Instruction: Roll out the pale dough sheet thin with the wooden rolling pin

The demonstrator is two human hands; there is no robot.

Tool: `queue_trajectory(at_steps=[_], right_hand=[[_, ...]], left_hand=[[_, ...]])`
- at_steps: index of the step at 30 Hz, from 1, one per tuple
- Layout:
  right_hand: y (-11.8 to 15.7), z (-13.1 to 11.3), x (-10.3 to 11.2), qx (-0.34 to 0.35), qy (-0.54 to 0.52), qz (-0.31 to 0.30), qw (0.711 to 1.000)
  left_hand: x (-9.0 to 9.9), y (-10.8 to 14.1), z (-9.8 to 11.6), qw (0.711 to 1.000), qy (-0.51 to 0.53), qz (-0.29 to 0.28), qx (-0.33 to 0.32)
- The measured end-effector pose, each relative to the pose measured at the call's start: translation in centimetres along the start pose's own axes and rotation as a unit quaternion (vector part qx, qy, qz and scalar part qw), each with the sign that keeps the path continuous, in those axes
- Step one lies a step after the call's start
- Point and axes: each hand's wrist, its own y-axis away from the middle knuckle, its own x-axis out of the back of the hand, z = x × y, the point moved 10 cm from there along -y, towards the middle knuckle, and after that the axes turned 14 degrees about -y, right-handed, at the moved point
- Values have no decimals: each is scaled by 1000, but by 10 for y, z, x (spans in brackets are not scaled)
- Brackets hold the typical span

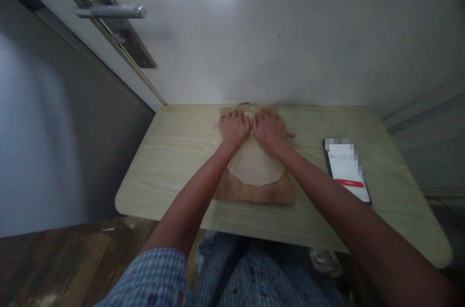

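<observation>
A flat sheet of pale dough [256,166] lies on a wooden board [254,194]. Near the board's far edge, my left hand [234,126] and my right hand [269,128] are side by side, thumbs almost touching. Both hands curl over what looks like a wooden rolling pin [291,134] lying across the dough. Only a small, blurred end of it sticks out past my right hand; its middle is hidden under my palms and fingers.
The board sits on a light wood table [174,152] with rounded corners. A phone [345,166] with a lit screen lies to the right. Behind the table stands a white door [308,45] with a metal handle [112,11] at upper left.
</observation>
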Motion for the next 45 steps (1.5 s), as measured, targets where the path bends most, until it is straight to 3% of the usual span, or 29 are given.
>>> queue_trajectory(at_steps=[11,16,24,30,38,45], right_hand=[[58,-22,5,55,-22,27,998],[83,-33,10,103,-30,7,994],[114,-41,11,128,-39,27,991],[93,-34,10,121,-48,12,991],[45,-15,-3,72,-32,-27,997],[4,-3,-2,43,-22,-11,999]], left_hand=[[13,66,-2,998,4,30,-50],[25,88,-1,996,10,25,-90],[33,112,-2,993,30,36,-107],[22,92,-1,995,25,14,-94],[6,37,4,998,8,1,-64],[0,-4,8,998,45,4,-33]])
